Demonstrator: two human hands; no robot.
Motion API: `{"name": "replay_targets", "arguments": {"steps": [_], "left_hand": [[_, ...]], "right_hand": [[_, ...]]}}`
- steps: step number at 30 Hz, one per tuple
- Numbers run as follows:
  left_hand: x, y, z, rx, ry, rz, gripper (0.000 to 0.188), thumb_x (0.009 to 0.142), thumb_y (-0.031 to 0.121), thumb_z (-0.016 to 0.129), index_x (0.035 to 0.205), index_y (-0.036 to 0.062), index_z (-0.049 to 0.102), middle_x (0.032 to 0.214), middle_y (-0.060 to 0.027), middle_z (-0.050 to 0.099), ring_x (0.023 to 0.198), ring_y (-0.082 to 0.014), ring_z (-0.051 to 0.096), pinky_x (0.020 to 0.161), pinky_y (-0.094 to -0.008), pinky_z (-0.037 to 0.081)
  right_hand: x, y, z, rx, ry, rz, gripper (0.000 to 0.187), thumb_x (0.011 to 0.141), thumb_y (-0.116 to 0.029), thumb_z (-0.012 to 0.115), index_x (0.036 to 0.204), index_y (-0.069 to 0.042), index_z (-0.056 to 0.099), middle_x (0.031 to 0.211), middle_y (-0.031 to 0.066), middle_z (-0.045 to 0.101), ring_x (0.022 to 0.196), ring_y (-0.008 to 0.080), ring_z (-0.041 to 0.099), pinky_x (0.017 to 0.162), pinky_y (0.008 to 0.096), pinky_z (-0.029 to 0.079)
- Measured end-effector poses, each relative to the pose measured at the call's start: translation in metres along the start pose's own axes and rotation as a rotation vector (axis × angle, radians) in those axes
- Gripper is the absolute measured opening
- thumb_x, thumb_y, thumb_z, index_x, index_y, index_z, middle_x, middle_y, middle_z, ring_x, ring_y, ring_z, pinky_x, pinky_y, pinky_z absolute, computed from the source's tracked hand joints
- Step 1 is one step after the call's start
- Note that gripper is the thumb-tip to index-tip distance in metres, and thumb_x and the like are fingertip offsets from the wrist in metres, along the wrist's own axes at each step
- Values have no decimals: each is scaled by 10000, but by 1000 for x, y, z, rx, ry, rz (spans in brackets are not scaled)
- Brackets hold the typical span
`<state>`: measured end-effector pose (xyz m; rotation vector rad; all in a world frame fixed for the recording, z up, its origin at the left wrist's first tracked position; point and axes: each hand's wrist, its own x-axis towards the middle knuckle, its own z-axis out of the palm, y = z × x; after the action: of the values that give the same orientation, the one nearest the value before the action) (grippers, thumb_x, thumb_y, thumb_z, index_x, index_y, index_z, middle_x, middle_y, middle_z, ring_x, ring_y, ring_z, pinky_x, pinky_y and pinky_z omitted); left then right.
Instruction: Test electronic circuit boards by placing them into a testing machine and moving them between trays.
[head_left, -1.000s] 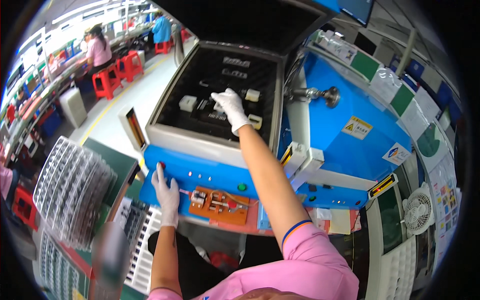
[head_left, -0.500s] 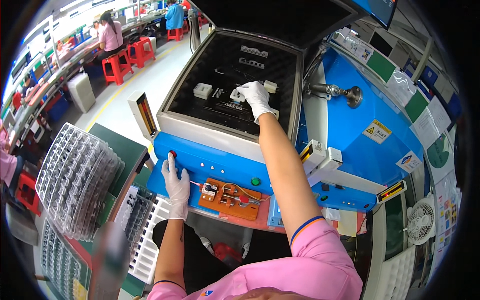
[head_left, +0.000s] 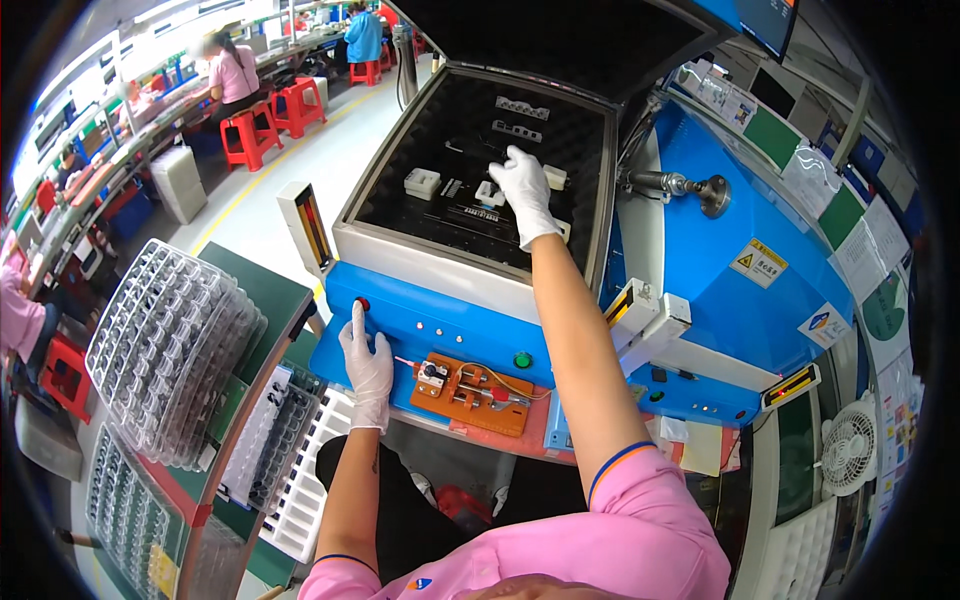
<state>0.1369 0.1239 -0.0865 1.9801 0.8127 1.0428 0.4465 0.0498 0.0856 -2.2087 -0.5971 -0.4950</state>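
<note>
My left hand, in a white glove, reaches to the front of the blue machine panel. Its index finger touches the red button, and the fingers are apart with nothing held. Over the black foam bed of the machine is my gloved right hand, its fingers partly bent and apart, apparently empty. Just left of it a small white block sits in the bed. Another white block lies farther left, and a third is partly behind the right hand.
The machine's black lid stands raised. An orange fixture lies below the front panel, near a green button. Stacked clear plastic trays and a white slotted tray are at left. A metal knob juts out at right.
My right hand has moved off the small white block, up and to the right, and its fingers have loosened. My left hand stays at the red button. The whole view has shifted slightly.
</note>
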Motion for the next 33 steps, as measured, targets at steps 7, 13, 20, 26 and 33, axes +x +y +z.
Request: {"name": "replay_targets", "arguments": {"steps": [7, 13, 20, 26, 33], "left_hand": [[1, -15, -6, -19, -40, -9, 648, 844, 19, 515, 1445, 188, 338, 929, -116, 511, 807, -232, 548, 755, -327, 453], [1, -19, 4, -8, -42, -10, 654, 846, 0, 487, 1448, 203, 328, 884, -132, 526, 781, -257, 552, 740, -347, 456], [10, -17, -2, -50, -106, -24, 649, 868, -14, 483, 1453, 219, 325, 886, -53, 511, 758, -137, 493, 730, -262, 437], [-20, 3, -42, -230, -143, -33, 595, 873, 14, 545, 1430, 115, 361, 986, -53, 569, 827, -115, 518, 757, -250, 442], [-155, 97, -58, -831, -723, -330, 503, 842, -13, 621, 1312, -6, 443, 1035, -22, 598, 886, -88, 558, 794, -232, 470]], "right_hand": [[-168, -34, -120, -127, -647, -611, 349, 793, -234, 682, 1061, -13, 644, 782, 152, 660, 675, 270, 656, 634, 370, 519], [-247, 25, -121, -649, -504, -546, 487, 801, -209, 663, 1247, -50, 546, 724, 129, 610, 649, 266, 635, 546, 378, 501], [-256, 41, -102, -463, -379, -413, 460, 828, -193, 637, 1255, -48, 542, 791, 118, 626, 641, 259, 628, 541, 362, 495], [-298, 14, -131, 0, -439, -215, 423, 854, -155, 625, 1258, -57, 548, 825, 78, 629, 688, 208, 623, 618, 310, 503], [-382, -10, -131, 993, -521, 237, 436, 850, -161, 660, 1243, -8, 549, 833, 6, 595, 772, 92, 563, 740, 250, 478]]}}
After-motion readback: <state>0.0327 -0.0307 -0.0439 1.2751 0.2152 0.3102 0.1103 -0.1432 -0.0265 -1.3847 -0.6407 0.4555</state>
